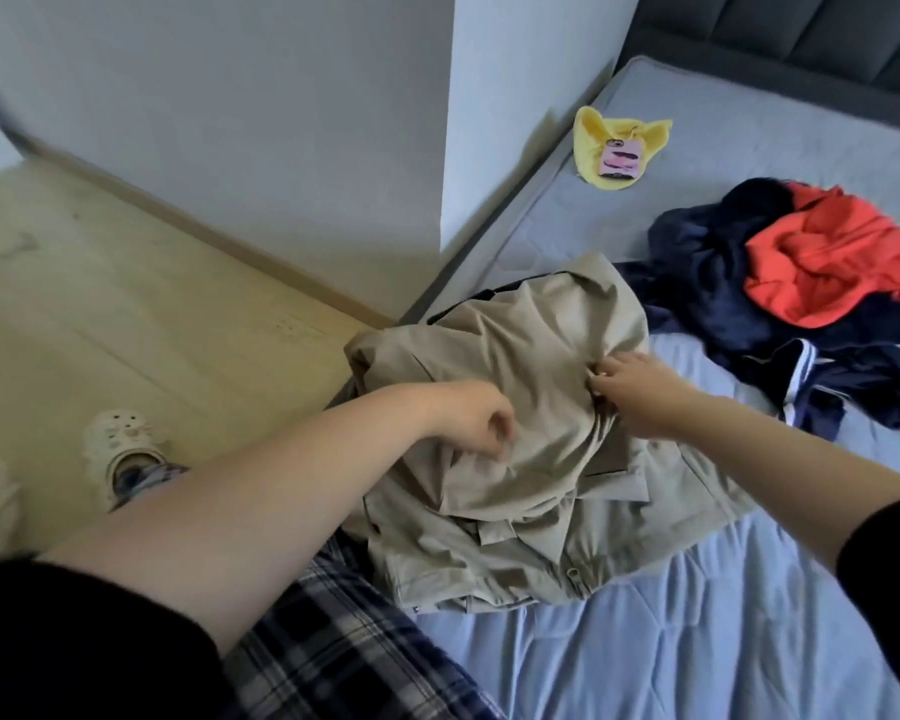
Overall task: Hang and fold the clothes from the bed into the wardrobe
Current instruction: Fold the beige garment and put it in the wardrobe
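Note:
A beige button-up garment (531, 387) lies crumpled at the near left edge of the bed (697, 615), part of it hanging over the side. My left hand (476, 420) hovers on its left part with fingers curled; it is blurred, and whether it holds cloth is unclear. My right hand (632, 389) pinches a bunch of the beige fabric near the garment's middle. Further back on the right lies a heap of navy clothes (707, 283) with an orange-red garment (832, 262) on top.
A yellow cloth (591, 148) with a pink phone (619, 158) on it lies near the bed's far left edge. A white wall corner (448, 174) stands beside the bed. Pale wooden floor (126, 283) spreads to the left, with my light clog (120, 449) on it.

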{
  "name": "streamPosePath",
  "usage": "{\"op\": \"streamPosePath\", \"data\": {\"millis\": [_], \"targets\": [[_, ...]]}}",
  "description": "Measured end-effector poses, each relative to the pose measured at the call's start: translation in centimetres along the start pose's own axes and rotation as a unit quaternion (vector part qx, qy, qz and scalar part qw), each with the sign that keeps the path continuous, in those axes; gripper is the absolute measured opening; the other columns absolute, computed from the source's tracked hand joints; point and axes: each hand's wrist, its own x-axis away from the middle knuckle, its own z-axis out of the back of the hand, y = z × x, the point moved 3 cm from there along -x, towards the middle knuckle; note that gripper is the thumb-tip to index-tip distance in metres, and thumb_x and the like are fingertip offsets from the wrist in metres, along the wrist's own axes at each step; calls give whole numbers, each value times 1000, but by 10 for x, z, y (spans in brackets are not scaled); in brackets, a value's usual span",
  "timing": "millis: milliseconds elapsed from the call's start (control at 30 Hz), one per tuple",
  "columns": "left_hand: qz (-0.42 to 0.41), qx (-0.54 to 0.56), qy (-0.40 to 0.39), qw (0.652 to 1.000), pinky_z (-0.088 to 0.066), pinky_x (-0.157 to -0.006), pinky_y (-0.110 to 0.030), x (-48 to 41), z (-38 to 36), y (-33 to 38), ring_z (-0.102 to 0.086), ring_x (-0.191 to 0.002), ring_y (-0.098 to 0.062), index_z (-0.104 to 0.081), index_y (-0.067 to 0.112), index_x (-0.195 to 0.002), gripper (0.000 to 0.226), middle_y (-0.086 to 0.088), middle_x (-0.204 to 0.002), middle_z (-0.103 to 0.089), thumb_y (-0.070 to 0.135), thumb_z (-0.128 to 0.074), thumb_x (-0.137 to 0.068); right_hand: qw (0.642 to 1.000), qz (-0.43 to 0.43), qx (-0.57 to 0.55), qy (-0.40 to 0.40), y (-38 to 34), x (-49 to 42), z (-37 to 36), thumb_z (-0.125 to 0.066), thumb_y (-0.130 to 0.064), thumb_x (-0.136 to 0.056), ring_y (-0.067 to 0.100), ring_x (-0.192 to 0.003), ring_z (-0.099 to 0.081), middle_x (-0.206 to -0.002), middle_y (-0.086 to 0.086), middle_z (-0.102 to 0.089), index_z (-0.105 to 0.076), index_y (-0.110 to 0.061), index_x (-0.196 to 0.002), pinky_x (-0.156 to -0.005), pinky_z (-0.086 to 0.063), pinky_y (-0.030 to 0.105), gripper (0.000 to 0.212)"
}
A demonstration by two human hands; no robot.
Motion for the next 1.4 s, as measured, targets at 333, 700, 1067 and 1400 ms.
{"op": "streamPosePath", "data": {"millis": [333, 700, 1067, 1400], "targets": [[236, -92, 98, 962, -15, -115, -54, 2, -41, -113, 4, -147, -22, 2, 26, -152, 68, 7, -160, 11, 55, -25, -98, 971, -155, -179, -34, -42, -29, -21, -29, -46, -99, 30, -114, -52, -124, 12, -57, -53, -14, -120, -94, -42, 42, 45], [328, 291, 404, 803, -39, -96, -40, 7, 8, -159, -43, -127, -35, -29, 11, -144, 71, -15, -142, -40, 37, -64, -88, 814, -412, -333, 236, 27, -80, 0, -61, -32, -88, 35, -133, -30, -145, 17, -35, -33, -7, -141, -108, -21, 46, 64], [330, 152, 448, 817, -40, -61, -32, 16, 25, -176, -57, -83, -30, -64, 5, -94, 32, -7, -84, -61, 36, -56, -93, 779, -487, -361, 162, 75, -94, -1, -51, -25, -94, 37, -115, -52, -122, 21, -58, -59, -2, -116, -92, -42, 38, 32], [145, -6, 219, 965, -17, -115, -51, -56, 37, -141, -16, -144, -26, -2, 19, -152, 102, -7, -157, -21, 58, -61, -81, 976, -8, -216, -15, -34, -160, 30, -54, -5, -72, 23, -144, -12, -151, 3, -29, -23, -25, -147, -116, -4, 50, 84]]}}
